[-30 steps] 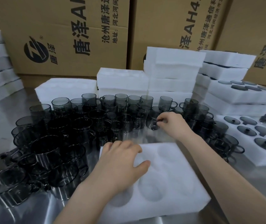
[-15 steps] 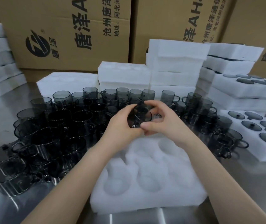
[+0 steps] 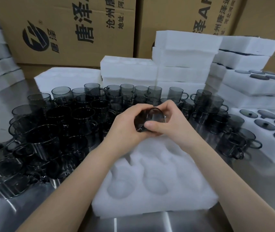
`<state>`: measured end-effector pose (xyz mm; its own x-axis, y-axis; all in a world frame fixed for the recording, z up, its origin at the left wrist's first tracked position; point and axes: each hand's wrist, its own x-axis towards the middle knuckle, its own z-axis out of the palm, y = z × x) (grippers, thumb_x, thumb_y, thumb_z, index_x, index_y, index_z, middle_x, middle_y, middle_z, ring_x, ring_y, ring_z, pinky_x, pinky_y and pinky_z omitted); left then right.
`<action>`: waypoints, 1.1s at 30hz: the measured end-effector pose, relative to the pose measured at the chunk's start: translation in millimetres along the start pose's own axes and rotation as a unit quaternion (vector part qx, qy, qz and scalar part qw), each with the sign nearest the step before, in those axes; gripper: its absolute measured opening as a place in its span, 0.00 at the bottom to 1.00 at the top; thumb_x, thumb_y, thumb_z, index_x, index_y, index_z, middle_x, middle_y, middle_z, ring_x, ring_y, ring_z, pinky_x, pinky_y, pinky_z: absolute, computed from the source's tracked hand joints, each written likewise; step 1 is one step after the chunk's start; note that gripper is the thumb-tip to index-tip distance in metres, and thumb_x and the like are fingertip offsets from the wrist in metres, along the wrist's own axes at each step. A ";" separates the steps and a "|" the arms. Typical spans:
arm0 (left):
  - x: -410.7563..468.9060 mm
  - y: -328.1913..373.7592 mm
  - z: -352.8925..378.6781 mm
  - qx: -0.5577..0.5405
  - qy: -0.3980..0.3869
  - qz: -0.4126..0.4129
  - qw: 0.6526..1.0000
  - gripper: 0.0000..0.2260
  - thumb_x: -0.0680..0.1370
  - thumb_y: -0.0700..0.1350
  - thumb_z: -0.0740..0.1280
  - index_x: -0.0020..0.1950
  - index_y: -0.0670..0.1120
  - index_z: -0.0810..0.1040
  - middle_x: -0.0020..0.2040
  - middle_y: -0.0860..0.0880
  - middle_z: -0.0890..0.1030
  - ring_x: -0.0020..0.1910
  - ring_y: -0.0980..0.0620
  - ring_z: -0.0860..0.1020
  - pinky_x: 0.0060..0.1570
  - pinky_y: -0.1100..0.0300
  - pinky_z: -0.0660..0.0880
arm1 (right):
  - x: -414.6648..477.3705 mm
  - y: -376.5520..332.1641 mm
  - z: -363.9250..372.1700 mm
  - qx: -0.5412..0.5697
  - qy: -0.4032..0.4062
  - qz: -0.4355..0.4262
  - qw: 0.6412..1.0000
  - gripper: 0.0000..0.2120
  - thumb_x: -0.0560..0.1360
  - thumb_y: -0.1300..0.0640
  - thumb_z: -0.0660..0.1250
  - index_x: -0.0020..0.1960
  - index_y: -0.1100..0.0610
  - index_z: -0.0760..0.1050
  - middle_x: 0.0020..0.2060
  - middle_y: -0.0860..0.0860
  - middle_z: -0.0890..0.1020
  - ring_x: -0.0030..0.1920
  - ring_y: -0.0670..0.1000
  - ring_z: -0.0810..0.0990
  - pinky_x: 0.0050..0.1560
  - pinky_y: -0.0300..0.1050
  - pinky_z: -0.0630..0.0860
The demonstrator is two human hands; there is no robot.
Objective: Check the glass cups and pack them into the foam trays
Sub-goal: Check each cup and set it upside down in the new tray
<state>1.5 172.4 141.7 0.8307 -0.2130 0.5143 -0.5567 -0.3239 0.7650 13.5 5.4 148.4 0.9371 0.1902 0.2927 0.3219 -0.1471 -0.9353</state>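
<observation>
A glass cup [image 3: 151, 118] is checked, gripped by curled fingers [image 3: 168, 106] of left hand [image 3: 125, 129] and right hand [image 3: 172, 125], likely bound for the foam tray [image 3: 150, 207] beneath them.

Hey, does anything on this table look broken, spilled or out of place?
Nothing stands out. The smoky grey glass cup is tilted only because the left hand and right hand hold it up; no cracks show. The white foam tray beneath lies flat, visible wells empty.

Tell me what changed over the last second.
The right hand lifted one glass cup from the cluster; the left hand left the foam tray and joined it. Both now grip the cup, tilted, over the tray's far end. The tray's visible pockets stay empty; the cluster stays put.
</observation>
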 end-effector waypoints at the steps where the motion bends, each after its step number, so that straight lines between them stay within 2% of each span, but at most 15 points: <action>1: -0.4 0.7 0.2 0.010 -0.003 0.017 1.000 0.26 0.65 0.42 0.80 0.56 0.64 0.75 0.52 0.62 0.81 0.54 0.65 0.77 0.54 0.72 0.71 | 0.2 -0.2 1.4 -0.014 0.017 -0.001 1.000 0.23 0.59 0.52 0.79 0.47 0.53 0.70 0.48 0.55 0.80 0.44 0.46 0.81 0.39 0.43 0.78; 3: -0.6 1.2 0.2 0.026 -0.006 0.041 0.999 0.28 0.66 0.39 0.79 0.58 0.63 0.75 0.54 0.63 0.80 0.55 0.67 0.76 0.56 0.73 0.69 | 0.6 -0.3 3.7 -0.029 0.048 -0.005 0.998 0.21 0.60 0.48 0.78 0.45 0.52 0.70 0.47 0.58 0.80 0.44 0.48 0.80 0.41 0.46 0.77; 6: -0.6 -0.9 0.7 0.021 -0.007 0.047 0.999 0.29 0.66 0.37 0.79 0.62 0.56 0.77 0.59 0.60 0.79 0.59 0.64 0.76 0.62 0.65 0.71 | 0.2 -1.5 4.4 -0.010 0.077 -0.015 0.997 0.17 0.66 0.48 0.78 0.42 0.53 0.71 0.41 0.58 0.80 0.41 0.51 0.78 0.43 0.51 0.77; 9: -0.2 -2.6 1.4 -0.017 -0.008 0.029 0.999 0.30 0.66 0.36 0.79 0.64 0.52 0.77 0.61 0.58 0.79 0.61 0.61 0.77 0.64 0.59 0.72 | -0.3 -3.7 3.4 0.056 0.076 -0.011 0.995 0.14 0.68 0.46 0.72 0.38 0.54 0.71 0.34 0.53 0.79 0.32 0.49 0.78 0.32 0.48 0.77; 11: 0.8 -3.5 1.0 -0.059 -0.001 0.016 0.998 0.31 0.65 0.35 0.79 0.63 0.54 0.76 0.61 0.58 0.79 0.61 0.60 0.77 0.63 0.60 0.73 | 0.5 -4.1 1.6 0.111 0.053 0.002 0.992 0.12 0.70 0.47 0.68 0.39 0.55 0.71 0.37 0.54 0.80 0.33 0.50 0.79 0.30 0.47 0.77; 14: 2.6 -5.6 -1.4 -0.105 0.018 0.006 0.994 0.31 0.65 0.31 0.78 0.61 0.54 0.74 0.60 0.56 0.79 0.59 0.59 0.78 0.60 0.65 0.73 | 1.7 -2.0 -3.9 0.182 -0.022 0.017 0.983 0.08 0.74 0.52 0.65 0.48 0.56 0.76 0.43 0.56 0.82 0.37 0.54 0.80 0.36 0.47 0.78; 16: 2.7 -6.9 -3.9 -0.126 0.032 0.000 0.991 0.30 0.66 0.29 0.76 0.61 0.53 0.74 0.57 0.56 0.81 0.57 0.59 0.79 0.57 0.66 0.73 | 2.0 -0.6 -6.9 0.219 -0.077 0.022 0.972 0.14 0.75 0.56 0.64 0.60 0.57 0.76 0.47 0.57 0.81 0.40 0.54 0.78 0.42 0.46 0.79; 18: 2.6 -7.7 -6.1 -0.142 0.040 -0.008 0.989 0.28 0.68 0.30 0.76 0.61 0.51 0.75 0.57 0.54 0.81 0.57 0.59 0.79 0.57 0.65 0.74 | 2.1 0.4 -8.1 0.235 -0.122 0.013 0.964 0.20 0.75 0.61 0.66 0.67 0.58 0.72 0.50 0.56 0.80 0.41 0.52 0.79 0.46 0.45 0.79; 21: 2.6 -8.1 -7.3 -0.146 0.037 -0.013 0.988 0.27 0.67 0.30 0.76 0.62 0.49 0.75 0.56 0.53 0.82 0.56 0.59 0.80 0.56 0.66 0.74 | 2.2 1.8 -6.8 0.214 -0.121 -0.001 0.969 0.22 0.72 0.63 0.67 0.66 0.58 0.72 0.50 0.54 0.81 0.41 0.51 0.80 0.46 0.46 0.79; 24: 3.0 -7.8 -5.9 -0.127 0.034 -0.004 0.991 0.27 0.65 0.35 0.78 0.58 0.55 0.77 0.53 0.56 0.83 0.55 0.58 0.80 0.56 0.65 0.74 | 1.0 0.7 -4.8 0.174 -0.086 -0.002 0.981 0.18 0.70 0.64 0.70 0.59 0.57 0.75 0.49 0.54 0.82 0.39 0.53 0.81 0.42 0.47 0.79; 26: 2.9 -7.1 -4.1 -0.102 0.033 0.002 0.994 0.25 0.64 0.40 0.77 0.55 0.59 0.77 0.51 0.59 0.83 0.54 0.58 0.80 0.55 0.65 0.75 | 0.1 0.2 -2.7 0.115 -0.054 -0.001 0.992 0.20 0.66 0.63 0.74 0.56 0.58 0.73 0.50 0.55 0.82 0.38 0.53 0.81 0.39 0.47 0.79; 31: 2.3 -7.0 -0.6 -0.034 0.026 0.016 0.999 0.26 0.65 0.41 0.79 0.56 0.63 0.76 0.50 0.65 0.81 0.51 0.63 0.80 0.53 0.66 0.74 | -1.1 -1.3 6.3 -0.018 0.014 -0.012 1.000 0.25 0.61 0.53 0.78 0.49 0.55 0.67 0.50 0.58 0.80 0.33 0.47 0.79 0.29 0.43 0.74; 33: 1.8 -6.4 0.8 -0.015 0.017 0.026 0.999 0.27 0.64 0.41 0.80 0.57 0.62 0.77 0.51 0.64 0.81 0.52 0.63 0.79 0.55 0.66 0.74 | -0.4 -2.1 10.0 -0.058 0.046 -0.011 0.997 0.26 0.60 0.46 0.78 0.47 0.53 0.66 0.44 0.55 0.80 0.31 0.45 0.77 0.27 0.40 0.72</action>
<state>6.6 173.3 137.4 0.8005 -0.1981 0.5656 -0.5991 -0.2850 0.7482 11.1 15.3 148.2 0.9367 0.1045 0.3343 0.3501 -0.2555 -0.9012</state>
